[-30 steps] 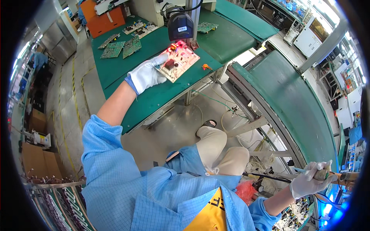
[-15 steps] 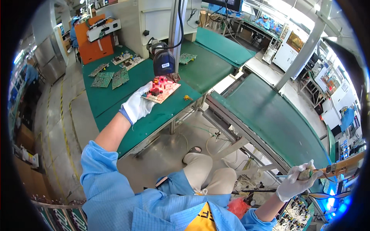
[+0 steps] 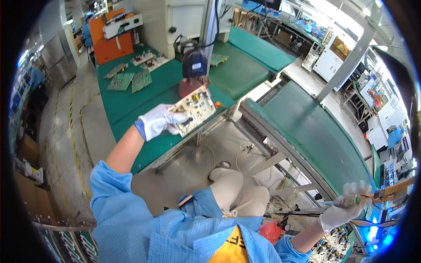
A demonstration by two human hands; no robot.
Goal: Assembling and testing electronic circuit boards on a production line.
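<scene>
My left hand (image 3: 160,122), in a white glove, grips the near left edge of a circuit board (image 3: 196,108). The board is tilted, with its component side facing up toward me. Just beyond it stands a dark scanner head (image 3: 194,63) on a metal post. Far to the right, my gloved right hand (image 3: 340,215) is closed around a rounded grey-green piece (image 3: 347,201) by the end of an orange-brown bar (image 3: 390,191). Its upper fingers are blurred, and I cannot make out the piece's kind. A small orange-yellow part (image 3: 219,104) lies beside the held board.
Several circuit boards (image 3: 141,80) lie on the green mat (image 3: 127,105) at the left, before an orange box (image 3: 112,48). A green conveyor belt (image 3: 307,122) runs along the right. More populated boards (image 3: 331,247) sit at lower right. People work farther off.
The circuit board has left the scanner's red light; my left hand has turned it up more steeply. My right hand stays by the bar, its fingers moving on the piece.
</scene>
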